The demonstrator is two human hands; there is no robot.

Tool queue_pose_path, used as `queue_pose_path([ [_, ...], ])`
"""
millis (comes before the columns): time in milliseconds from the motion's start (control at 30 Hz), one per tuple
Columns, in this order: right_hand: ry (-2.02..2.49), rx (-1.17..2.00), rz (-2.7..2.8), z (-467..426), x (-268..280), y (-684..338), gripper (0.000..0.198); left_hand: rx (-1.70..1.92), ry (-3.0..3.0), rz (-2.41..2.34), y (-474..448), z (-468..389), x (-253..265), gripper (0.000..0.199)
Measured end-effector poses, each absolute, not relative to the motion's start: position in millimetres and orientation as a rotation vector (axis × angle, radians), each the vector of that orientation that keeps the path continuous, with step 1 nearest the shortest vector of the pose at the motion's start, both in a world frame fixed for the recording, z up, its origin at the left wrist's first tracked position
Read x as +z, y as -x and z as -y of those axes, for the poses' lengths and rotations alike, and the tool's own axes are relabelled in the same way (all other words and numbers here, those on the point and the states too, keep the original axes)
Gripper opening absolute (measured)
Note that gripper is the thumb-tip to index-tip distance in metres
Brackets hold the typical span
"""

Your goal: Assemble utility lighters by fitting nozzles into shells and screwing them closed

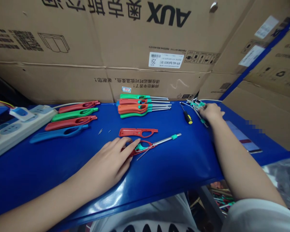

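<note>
My left hand [116, 156] rests on the table with its fingers closed over an open red long-nosed lighter [148, 144], which has a green trigger and a metal tube with a green collar. A thin metal rod [145, 153] sticks out beside that lighter. Just behind it lies a loose red handle shell [138, 132]. Over at the back right, my right hand [211, 112] reaches into a small heap of metal lighter tubes with green parts [195, 104]. Its fingers are curled, and what they pinch is hidden.
Several finished-looking lighters [132, 108] are stacked at the back. Red, green and blue handles [72, 121] lie left, near a white power strip [12, 130]. Small metal pins [100, 131] lie in front. A yellow-black screwdriver [187, 116] and a phone-like flat object [244, 138] are right. Cardboard [87, 48] walls the back.
</note>
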State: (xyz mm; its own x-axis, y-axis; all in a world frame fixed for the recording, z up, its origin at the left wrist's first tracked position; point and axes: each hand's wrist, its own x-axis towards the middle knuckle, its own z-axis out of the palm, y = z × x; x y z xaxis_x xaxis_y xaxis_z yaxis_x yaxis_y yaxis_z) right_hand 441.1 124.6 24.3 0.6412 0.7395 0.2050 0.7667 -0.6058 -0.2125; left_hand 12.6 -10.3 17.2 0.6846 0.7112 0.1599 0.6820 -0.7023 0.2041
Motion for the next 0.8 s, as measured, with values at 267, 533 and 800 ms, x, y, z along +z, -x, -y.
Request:
queue_pose_path([
  [267, 1.977, -0.146, 1.457, -101.3, 50.5, -385.6, 0.018, 0.558, -2.457, -1.081, -21.8, 15.8, 22.3, 0.040],
  [533, 0.822, 0.725, 1.891, -36.3, 21.3, -254.5, 0.011, 0.952, -2.035, -1.073, -31.7, 14.0, 10.9, 0.038],
  [800, 0.683, 0.615, 2.255, -22.8, 10.4, -245.8, 0.009, 1.109, -1.887, -0.945, -33.2, 14.7, 17.9, 0.017],
])
